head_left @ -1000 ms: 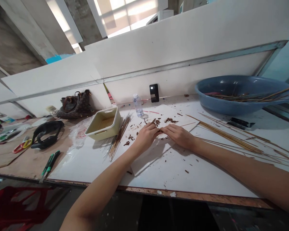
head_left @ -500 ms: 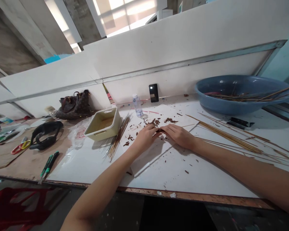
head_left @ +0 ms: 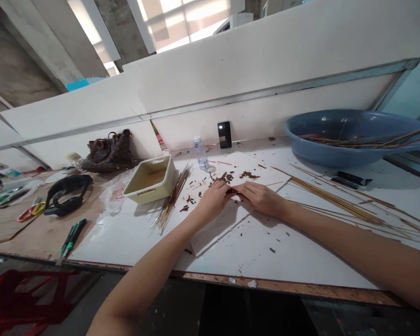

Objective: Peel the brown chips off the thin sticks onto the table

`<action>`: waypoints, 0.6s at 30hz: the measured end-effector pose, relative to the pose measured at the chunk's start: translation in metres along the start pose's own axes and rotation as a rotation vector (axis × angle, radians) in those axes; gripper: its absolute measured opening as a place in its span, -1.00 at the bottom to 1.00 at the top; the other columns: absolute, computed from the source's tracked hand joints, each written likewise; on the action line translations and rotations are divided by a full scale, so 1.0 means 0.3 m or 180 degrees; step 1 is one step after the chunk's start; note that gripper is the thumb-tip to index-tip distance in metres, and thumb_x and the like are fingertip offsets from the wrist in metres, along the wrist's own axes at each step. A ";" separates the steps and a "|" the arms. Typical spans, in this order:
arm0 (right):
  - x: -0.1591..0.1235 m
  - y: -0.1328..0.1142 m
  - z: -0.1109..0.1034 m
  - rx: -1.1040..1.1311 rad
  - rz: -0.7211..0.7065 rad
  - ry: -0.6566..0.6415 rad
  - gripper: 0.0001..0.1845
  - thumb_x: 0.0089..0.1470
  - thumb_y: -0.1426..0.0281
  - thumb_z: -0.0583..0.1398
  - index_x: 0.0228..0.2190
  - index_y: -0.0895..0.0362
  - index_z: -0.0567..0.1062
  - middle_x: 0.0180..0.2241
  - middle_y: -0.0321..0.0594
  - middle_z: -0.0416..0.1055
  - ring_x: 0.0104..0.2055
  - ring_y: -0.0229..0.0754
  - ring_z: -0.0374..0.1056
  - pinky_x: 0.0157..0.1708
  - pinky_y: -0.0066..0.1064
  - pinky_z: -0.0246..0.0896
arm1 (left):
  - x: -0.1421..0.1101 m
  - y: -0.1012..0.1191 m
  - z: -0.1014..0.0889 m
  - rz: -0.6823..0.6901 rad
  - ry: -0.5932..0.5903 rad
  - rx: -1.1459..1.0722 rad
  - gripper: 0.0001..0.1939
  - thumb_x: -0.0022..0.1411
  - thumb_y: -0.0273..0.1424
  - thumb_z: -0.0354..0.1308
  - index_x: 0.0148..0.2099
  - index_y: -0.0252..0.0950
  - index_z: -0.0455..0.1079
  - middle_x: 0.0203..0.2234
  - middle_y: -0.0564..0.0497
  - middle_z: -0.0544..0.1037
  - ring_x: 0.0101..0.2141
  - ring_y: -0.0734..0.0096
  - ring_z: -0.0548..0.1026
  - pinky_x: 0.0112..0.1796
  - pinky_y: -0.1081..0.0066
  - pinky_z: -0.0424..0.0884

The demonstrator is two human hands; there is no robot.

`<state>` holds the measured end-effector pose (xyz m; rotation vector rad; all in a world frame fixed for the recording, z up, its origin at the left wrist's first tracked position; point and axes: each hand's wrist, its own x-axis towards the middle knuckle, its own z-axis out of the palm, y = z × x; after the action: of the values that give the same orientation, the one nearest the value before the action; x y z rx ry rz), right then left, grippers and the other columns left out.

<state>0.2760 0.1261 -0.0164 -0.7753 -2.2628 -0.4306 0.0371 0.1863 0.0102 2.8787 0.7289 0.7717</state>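
Note:
My left hand and my right hand meet fingertip to fingertip low over a white board. Both are closed, pinching a small dark brown piece that the fingers mostly cover. A thin stick shows just beyond my right hand; whether it runs into the fingers I cannot tell. Behind the hands lie loose brown bits, with more crumbs scattered around the board. To the right of my right hand is a bundle of thin tan sticks.
A blue basin with long sticks stands at right, near a black packet. Behind are a clear bottle and a phone. Leftward come thin rods, a cream bin, a handbag, cutters and scissors.
The view has shifted very slightly. Both hands stay together at the same spot, with only a small change in the fingers around the brown piece.

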 end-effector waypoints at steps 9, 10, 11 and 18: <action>-0.012 0.010 -0.001 0.0018 -0.0200 -0.0096 -0.52 0.52 0.53 0.02 0.37 0.21 0.35 -0.02 0.06 0.64 -0.11 0.04 0.57 -0.10 -0.03 0.63 | 0.002 -0.010 0.008 0.0080 -0.0045 -0.0137 -0.76 0.63 -0.32 0.16 -0.09 -0.29 0.59 -0.27 -0.10 0.60 -0.13 0.11 0.52 -0.11 0.20 0.51; -0.013 0.010 0.000 0.0093 -0.0171 -0.0095 -0.52 0.52 0.52 0.02 0.37 0.19 0.35 -0.02 0.06 0.64 -0.11 0.05 0.57 -0.11 -0.03 0.63 | 0.003 -0.010 0.005 0.0085 -0.0036 -0.0124 -0.75 0.63 -0.31 0.15 -0.10 -0.28 0.59 -0.29 -0.09 0.60 -0.14 0.12 0.52 -0.12 0.20 0.52; -0.014 0.008 0.001 0.0173 -0.0106 -0.0101 -0.52 0.52 0.52 0.03 0.37 0.18 0.36 -0.03 0.05 0.64 -0.11 0.05 0.58 -0.11 -0.02 0.63 | 0.004 -0.009 0.000 0.0090 -0.0026 -0.0101 -0.74 0.63 -0.30 0.14 -0.11 -0.27 0.60 -0.29 -0.09 0.61 -0.15 0.12 0.52 -0.12 0.20 0.52; -0.009 -0.008 0.014 0.0264 0.0398 -0.0059 -0.66 0.55 0.41 0.08 0.23 0.19 0.46 -0.16 0.00 0.60 -0.14 0.07 0.57 -0.11 -0.03 0.61 | 0.005 -0.008 -0.022 0.0221 -0.0018 0.0324 -0.80 0.56 -0.27 0.25 0.03 -0.26 0.61 -0.17 -0.15 0.64 -0.05 0.05 0.55 0.00 0.09 0.58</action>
<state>0.2738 0.1253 -0.0214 -0.8752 -2.2194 -0.2702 0.0340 0.1888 0.0160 3.0108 0.6905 0.7552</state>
